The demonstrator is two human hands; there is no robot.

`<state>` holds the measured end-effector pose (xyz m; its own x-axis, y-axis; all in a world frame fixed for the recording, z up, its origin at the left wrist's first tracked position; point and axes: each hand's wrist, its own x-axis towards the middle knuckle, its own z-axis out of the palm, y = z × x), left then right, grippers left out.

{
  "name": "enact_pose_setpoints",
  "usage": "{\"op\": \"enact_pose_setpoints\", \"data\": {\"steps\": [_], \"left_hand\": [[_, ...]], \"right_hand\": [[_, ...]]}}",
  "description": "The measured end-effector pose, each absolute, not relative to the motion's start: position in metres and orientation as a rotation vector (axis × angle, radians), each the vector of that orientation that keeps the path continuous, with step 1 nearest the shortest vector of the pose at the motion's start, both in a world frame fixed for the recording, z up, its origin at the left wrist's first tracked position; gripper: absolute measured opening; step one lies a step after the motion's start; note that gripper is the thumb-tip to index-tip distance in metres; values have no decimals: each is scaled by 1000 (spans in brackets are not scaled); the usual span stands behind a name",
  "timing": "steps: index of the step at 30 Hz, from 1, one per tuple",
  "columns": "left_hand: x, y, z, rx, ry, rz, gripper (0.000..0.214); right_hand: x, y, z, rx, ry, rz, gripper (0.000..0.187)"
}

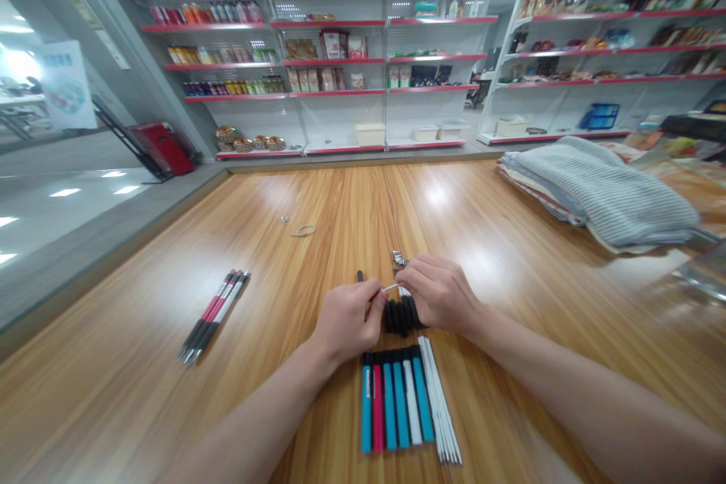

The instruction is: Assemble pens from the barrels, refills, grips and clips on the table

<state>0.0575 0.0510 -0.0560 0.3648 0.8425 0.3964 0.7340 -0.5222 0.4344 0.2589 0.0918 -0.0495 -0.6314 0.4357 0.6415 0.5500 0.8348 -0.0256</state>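
A thin white pen refill [391,287] spans the gap between my two hands. My left hand [349,320] pinches one end of it with thumb and forefinger. At the other end are the closed fingertips of my right hand [439,293], which partly hide it. Black rubber pen grips [400,316] lie in a bunch between and below the hands. Nearer to me, blue, white and red pen barrels [390,404] lie in a row, with several white refills [441,401] alongside. Small silver pen parts [398,258] sit beyond my right hand. A black tip [359,276] pokes out behind my left hand.
Several assembled pens [213,316] lie together at the left on the wooden table [295,287]. A thin looped cord [306,230] and a small bit [284,219] lie farther back. Folded striped cloth [601,185] is piled at the right. Stocked shelves [329,60] stand behind the table.
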Motion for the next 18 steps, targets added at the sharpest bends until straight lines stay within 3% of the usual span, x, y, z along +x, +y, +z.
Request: {"op": "enact_pose_setpoints", "data": {"steps": [18], "left_hand": [[64, 52, -54, 2456, 1505, 833, 25]], "right_hand": [[258, 90, -43, -666, -2375, -174, 20]]}}
